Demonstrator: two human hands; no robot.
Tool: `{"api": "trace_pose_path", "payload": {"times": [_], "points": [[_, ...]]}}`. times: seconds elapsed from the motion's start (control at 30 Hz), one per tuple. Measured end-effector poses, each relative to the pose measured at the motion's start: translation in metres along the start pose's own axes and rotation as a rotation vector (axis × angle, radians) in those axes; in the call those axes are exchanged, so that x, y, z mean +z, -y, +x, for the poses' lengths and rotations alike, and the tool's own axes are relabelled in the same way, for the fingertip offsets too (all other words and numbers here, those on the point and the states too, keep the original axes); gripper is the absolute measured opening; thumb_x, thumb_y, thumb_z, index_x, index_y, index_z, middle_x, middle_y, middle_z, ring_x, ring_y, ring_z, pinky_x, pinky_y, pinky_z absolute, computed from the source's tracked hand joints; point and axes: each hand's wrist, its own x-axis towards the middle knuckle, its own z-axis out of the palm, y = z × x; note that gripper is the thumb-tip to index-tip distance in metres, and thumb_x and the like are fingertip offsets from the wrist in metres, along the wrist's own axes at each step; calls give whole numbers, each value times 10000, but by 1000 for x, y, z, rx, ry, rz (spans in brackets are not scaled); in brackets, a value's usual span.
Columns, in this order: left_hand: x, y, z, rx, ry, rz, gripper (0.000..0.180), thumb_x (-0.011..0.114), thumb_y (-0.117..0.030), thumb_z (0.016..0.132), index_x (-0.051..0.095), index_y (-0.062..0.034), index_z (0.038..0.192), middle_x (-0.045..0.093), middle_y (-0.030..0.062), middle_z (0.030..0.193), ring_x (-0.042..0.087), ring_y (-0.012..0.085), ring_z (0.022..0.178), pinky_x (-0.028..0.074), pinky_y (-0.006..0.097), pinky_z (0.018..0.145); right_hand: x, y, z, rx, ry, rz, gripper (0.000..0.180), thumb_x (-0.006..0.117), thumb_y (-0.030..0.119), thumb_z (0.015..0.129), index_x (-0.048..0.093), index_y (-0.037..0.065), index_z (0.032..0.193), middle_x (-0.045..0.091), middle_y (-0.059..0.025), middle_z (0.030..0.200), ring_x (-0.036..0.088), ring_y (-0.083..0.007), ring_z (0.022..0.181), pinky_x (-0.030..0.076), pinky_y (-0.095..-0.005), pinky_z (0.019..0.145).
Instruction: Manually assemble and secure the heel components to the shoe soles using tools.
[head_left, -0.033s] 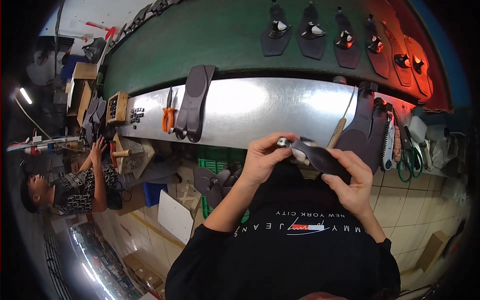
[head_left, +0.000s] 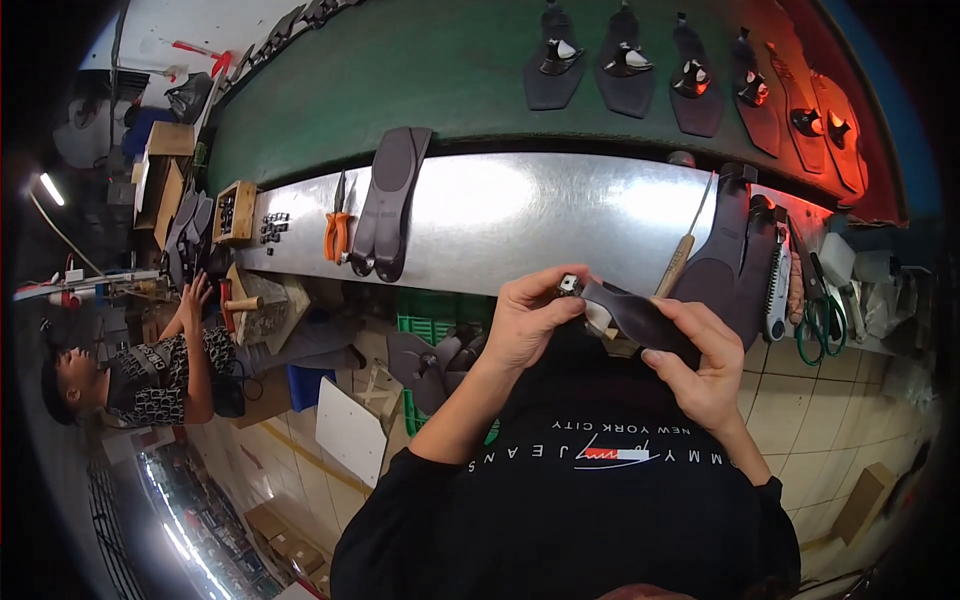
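Observation:
In front of my chest, both hands hold a dark, curved shoe-sole-like piece with a narrow waist. The fingers of my left hand pinch its narrow end, where a small shiny metal fitting shows. My right hand grips the broader end between thumb and fingers, covering part of it. Beyond my hands lies the metal worktop. An awl with a wooden handle rests on it next to a larger dark sole piece, close to my right hand.
Orange-handled pliers, dark sole pieces and small black parts lie left on the worktop. A cutter and green-handled scissors are at right. Several dark pieces line the green surface. A co-worker sits at left.
The narrow end with the metal fitting has turned slightly in my left fingers. My right hand keeps its grip with almost no movement.

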Motion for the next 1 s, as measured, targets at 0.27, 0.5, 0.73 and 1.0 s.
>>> {"api": "trace_pose_path", "payload": {"times": [0.27,0.5,0.73,1.0], "points": [[1,4,-5,-5,22,-205,309,649,56,811,635,-33,1107,638,175,1157,627,211,1036,516,333,907,3,-2,0,8,63,39,431,704,-44,724,634,-24,1149,664,-136,1005,640,-195,869,488,-268,771],[3,3,-2,30,53,-145,315,687,41,780,644,-26,1085,643,173,1150,618,222,1056,490,361,948,3,-6,-2,25,60,66,428,700,-44,728,636,-24,1150,664,-134,989,637,-180,857,486,-261,767],[3,1,-2,17,61,-149,313,696,36,772,651,-21,1076,646,177,1140,617,224,1053,489,360,946,3,-4,-1,44,63,71,430,701,-40,728,637,-16,1152,663,-124,976,634,-170,851,485,-257,759],[4,-5,-1,46,50,20,337,684,60,755,660,30,1090,646,178,1152,636,198,1005,530,309,876,-2,1,2,42,115,3,442,682,-42,704,630,-35,1142,656,-132,990,624,-198,867,468,-269,783]]}}
